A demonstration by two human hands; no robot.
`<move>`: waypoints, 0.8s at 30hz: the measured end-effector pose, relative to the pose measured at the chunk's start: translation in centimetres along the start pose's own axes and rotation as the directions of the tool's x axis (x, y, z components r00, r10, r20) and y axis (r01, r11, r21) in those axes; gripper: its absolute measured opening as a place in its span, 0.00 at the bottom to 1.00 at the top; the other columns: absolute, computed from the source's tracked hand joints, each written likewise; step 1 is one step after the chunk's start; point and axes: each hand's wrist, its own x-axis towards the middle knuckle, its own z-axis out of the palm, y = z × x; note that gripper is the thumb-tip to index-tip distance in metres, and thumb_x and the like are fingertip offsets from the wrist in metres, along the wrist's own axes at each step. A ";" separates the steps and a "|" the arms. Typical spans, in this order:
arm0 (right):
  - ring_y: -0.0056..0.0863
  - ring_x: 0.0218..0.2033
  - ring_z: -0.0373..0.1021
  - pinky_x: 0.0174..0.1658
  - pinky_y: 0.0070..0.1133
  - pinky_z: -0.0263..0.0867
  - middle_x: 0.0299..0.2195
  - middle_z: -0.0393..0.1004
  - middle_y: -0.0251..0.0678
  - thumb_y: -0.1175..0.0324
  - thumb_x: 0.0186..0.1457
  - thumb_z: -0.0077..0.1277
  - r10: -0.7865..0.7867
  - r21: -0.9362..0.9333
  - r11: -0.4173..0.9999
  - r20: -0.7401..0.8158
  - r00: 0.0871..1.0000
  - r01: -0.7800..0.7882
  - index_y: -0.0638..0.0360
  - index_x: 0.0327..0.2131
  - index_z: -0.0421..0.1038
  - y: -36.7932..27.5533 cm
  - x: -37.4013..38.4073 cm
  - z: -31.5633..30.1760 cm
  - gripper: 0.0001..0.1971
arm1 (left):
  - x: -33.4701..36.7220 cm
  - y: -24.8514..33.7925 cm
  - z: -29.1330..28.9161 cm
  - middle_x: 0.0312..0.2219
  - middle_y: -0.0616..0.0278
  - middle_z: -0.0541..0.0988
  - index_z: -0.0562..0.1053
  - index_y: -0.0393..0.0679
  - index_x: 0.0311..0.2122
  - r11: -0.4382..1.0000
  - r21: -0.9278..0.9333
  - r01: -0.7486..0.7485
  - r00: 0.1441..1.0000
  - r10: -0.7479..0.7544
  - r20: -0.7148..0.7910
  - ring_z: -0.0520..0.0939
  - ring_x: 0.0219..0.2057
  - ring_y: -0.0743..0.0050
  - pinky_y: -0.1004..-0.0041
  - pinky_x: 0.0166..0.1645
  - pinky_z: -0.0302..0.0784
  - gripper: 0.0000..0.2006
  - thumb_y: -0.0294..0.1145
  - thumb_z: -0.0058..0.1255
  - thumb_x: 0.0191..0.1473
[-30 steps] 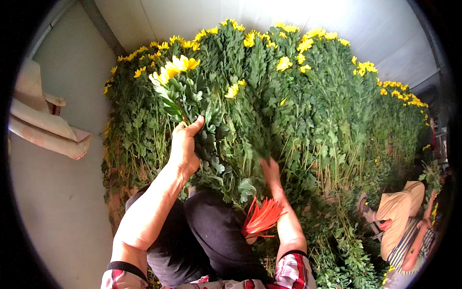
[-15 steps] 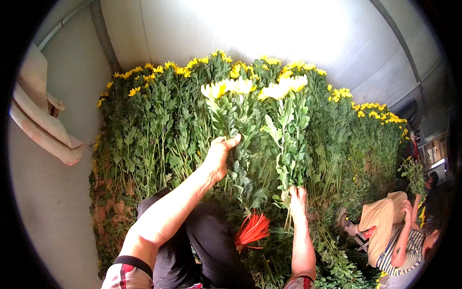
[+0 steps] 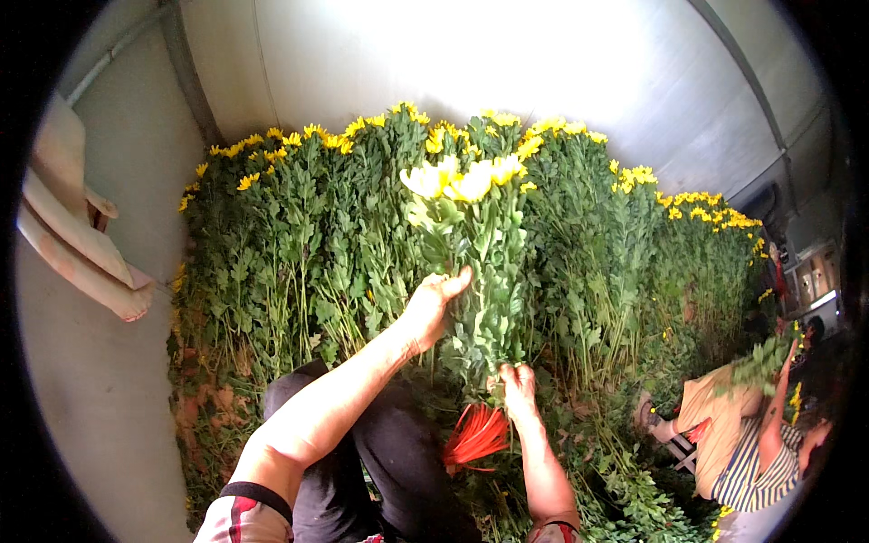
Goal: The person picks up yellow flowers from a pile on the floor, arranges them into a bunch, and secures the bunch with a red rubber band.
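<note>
Flowers [image 3: 468, 184] cluster, left hand [image 3: 432, 309] curled around some at nine o'clock, right hand [image 3: 519, 391] closed on others at six o'clock.

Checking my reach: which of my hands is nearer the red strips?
Your right hand, just up and right of the red strips; your left hand is farther up, slightly left.

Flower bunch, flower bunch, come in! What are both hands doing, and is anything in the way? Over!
Left hand gripping yellow flower bunch partway up. Right hand holding it lower down. Red strips close below; no blockage seen.
</note>
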 end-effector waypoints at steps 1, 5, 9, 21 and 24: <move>0.16 0.22 0.66 0.27 0.18 0.62 0.22 0.72 0.25 0.66 0.57 0.51 -0.019 0.039 0.999 -0.003 1.000 0.019 0.62 0.28 0.71 1.1 0.4 0.5 0.09 | 0.0 -0.2 -0.1 0.35 0.63 0.80 0.75 0.40 0.39 1.000 0.008 -0.015 1.000 0.015 0.008 0.78 0.36 0.72 0.68 0.46 0.71 0.14 0.40 0.55 0.53; 0.20 0.22 0.71 0.25 0.18 0.67 0.22 0.75 0.31 0.65 0.56 0.52 0.006 0.159 0.987 0.070 0.998 -0.017 0.62 0.30 0.72 1.9 0.1 1.1 0.09 | -0.6 -0.8 0.4 0.26 0.61 0.78 0.74 0.41 0.34 0.992 0.093 -0.081 0.996 0.083 -0.022 0.77 0.22 0.70 0.69 0.27 0.73 0.14 0.43 0.55 0.53; 0.20 0.21 0.71 0.24 0.18 0.67 0.22 0.75 0.31 0.63 0.55 0.54 -0.033 0.273 0.962 0.090 0.995 0.008 0.63 0.30 0.72 1.0 0.2 2.4 0.11 | -1.2 -0.6 0.4 0.24 0.59 0.78 0.74 0.41 0.32 0.995 0.085 -0.060 0.998 0.059 0.015 0.77 0.19 0.70 0.70 0.23 0.73 0.13 0.42 0.54 0.54; 0.26 0.28 0.71 0.32 0.24 0.67 0.27 0.76 0.34 0.45 0.59 0.39 0.079 -0.274 0.962 0.212 0.974 -0.018 0.63 0.37 0.73 -3.1 0.0 6.6 0.27 | -0.2 0.2 -2.3 0.31 0.65 0.80 0.75 0.43 0.39 0.987 0.060 -0.150 0.961 0.160 -0.224 0.79 0.29 0.75 0.71 0.35 0.77 0.10 0.33 0.56 0.52; 0.27 0.25 0.67 0.29 0.26 0.64 0.22 0.71 0.33 0.42 0.59 0.37 -0.057 -0.328 0.931 0.311 0.949 0.163 0.63 0.33 0.69 -2.7 0.4 7.2 0.28 | -1.3 1.1 -1.6 0.34 0.64 0.80 0.74 0.43 0.41 0.990 0.107 -0.091 0.954 0.118 -0.277 0.79 0.33 0.72 0.70 0.41 0.75 0.11 0.31 0.54 0.52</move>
